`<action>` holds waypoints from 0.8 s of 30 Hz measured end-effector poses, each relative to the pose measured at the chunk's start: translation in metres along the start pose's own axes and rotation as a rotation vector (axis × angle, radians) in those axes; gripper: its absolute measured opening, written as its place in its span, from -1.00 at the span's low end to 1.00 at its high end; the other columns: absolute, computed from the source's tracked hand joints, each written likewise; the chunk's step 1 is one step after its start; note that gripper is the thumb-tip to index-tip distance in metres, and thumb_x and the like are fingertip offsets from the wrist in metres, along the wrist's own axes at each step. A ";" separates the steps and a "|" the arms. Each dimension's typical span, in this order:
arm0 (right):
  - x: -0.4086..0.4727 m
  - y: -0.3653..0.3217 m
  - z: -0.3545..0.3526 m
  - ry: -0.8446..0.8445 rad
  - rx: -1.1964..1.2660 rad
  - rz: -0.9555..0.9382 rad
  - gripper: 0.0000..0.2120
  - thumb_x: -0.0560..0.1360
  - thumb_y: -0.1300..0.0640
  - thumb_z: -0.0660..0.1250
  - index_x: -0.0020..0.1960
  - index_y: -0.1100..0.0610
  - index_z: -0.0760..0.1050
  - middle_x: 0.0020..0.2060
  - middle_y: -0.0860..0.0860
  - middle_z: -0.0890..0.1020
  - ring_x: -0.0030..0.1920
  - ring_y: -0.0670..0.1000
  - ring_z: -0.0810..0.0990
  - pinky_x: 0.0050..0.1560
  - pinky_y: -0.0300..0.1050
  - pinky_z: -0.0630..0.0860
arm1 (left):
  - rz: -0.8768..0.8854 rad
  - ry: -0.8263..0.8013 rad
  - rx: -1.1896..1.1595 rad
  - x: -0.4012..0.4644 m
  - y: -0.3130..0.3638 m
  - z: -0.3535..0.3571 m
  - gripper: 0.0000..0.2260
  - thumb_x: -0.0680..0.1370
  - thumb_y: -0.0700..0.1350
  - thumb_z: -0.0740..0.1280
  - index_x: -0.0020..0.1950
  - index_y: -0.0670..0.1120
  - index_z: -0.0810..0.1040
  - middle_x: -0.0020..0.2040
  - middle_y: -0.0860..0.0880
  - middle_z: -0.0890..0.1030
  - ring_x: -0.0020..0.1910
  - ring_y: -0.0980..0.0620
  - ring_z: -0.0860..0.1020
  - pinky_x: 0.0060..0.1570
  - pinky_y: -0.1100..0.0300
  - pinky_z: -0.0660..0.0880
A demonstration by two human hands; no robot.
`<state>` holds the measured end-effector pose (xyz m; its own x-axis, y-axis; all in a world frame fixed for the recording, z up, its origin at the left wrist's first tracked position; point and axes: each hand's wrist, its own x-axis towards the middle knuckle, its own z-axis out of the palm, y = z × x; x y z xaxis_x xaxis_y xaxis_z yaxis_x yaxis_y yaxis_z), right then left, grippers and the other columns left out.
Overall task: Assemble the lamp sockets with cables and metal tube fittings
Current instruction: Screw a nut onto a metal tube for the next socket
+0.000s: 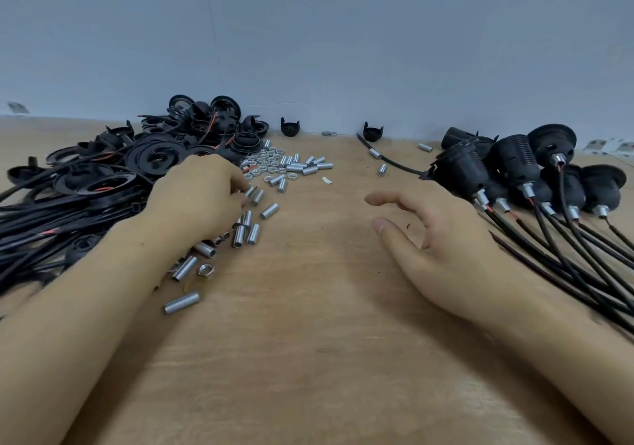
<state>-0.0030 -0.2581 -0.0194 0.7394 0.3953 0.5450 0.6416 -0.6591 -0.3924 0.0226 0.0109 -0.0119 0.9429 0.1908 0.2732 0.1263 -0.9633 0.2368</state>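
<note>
Left-hand grip first: the left hand (199, 197) lies knuckles-up over the scatter of metal tubes (252, 219), its fingertips curled down onto one or two of them at the near edge of the pile, but the fingers hide the contact, so whether a tube is actually pinched cannot be told. Opposite it, the right hand (435, 245) hovers just above the bare tabletop (315, 324) with fingers spread and relaxed, holding nothing. Loose black socket parts and cables (103, 177) are heaped at the left against the wall, hex nuts (266, 165) and more tubes sit just beyond the left hand, and finished sockets (514, 170), each with a tube and cable at its base, lie in a bunch at the right. Judging by this, the step in hand is picking a single tube for the next socket. To do it well, the fingertips should isolate one tube and roll it clear of its neighbours before lifting, taking it by the middle so both threaded ends are free. That empty hand would best fetch a cabled socket base from the heap, so the tube can be started straight on its thread without cross-threading or nipping the wire.
</note>
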 end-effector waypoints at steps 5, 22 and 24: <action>0.000 0.002 -0.003 -0.012 0.009 0.012 -0.81 0.52 0.22 0.39 0.11 0.08 0.60 -0.13 -0.42 0.42 -0.02 -0.29 0.38 0.04 -0.61 0.22 | 0.056 -0.066 -0.120 0.005 -0.009 -0.004 -0.83 0.53 -0.12 0.43 0.10 0.04 0.65 -0.15 0.13 0.59 -0.13 0.08 0.54 -0.03 0.13 0.46; 0.000 0.005 -0.001 -0.107 0.010 0.046 -0.84 0.52 0.11 0.35 0.09 0.00 0.59 -0.09 -0.30 0.52 -0.06 -0.26 0.43 0.03 -0.47 0.29 | 0.127 -0.021 -0.134 0.007 0.000 0.005 -0.79 0.59 -0.18 0.32 0.09 0.07 0.68 0.06 0.03 0.64 -0.05 0.02 0.54 0.03 0.10 0.49; -0.001 0.005 -0.001 -0.110 0.007 0.048 -0.85 0.52 0.09 0.35 0.08 -0.01 0.59 -0.12 -0.35 0.48 -0.04 -0.32 0.43 0.01 -0.52 0.28 | 0.132 -0.027 -0.156 0.007 0.001 0.005 -0.81 0.57 -0.18 0.34 0.10 0.06 0.66 0.00 0.05 0.63 -0.05 0.03 0.55 0.01 0.12 0.48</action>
<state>-0.0003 -0.2623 -0.0209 0.7870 0.4316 0.4410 0.6061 -0.6743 -0.4218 0.0307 0.0106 -0.0142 0.9562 0.0576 0.2870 -0.0463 -0.9382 0.3429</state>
